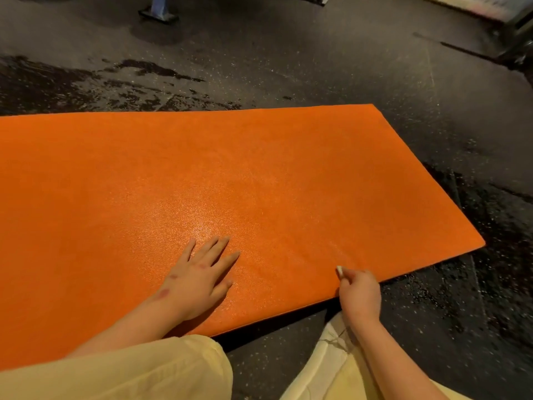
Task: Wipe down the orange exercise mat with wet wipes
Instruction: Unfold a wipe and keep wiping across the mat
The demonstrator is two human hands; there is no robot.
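Only part of the orange exercise mat [259, 174] shows. Its left end runs out of frame, and a stretch of its near edge is covered by the person's knee in pale yellow trousers [144, 368]. Little of what the right hand [359, 293] holds can be made out. A small white wad [340, 270] pokes out past the thumb and curled fingers, and too little of it shows to tell more. That grip is clenched on the wad, over the mat's near edge and towards its right end.

The left hand [196, 281] lies palm down on the near part of the mat, fingers straight and spread, its grip released, apart from the right hand.

The mat lies flat on a dark speckled floor [317, 67], with its right end and far edge in view. Its surface is finely pebbled and has a pale sheen just beyond the left fingertips. Darker blotches mark the floor beyond the far edge and beside the right end. At the top, a blurred leg in blue cloth [159, 7] is cut off.
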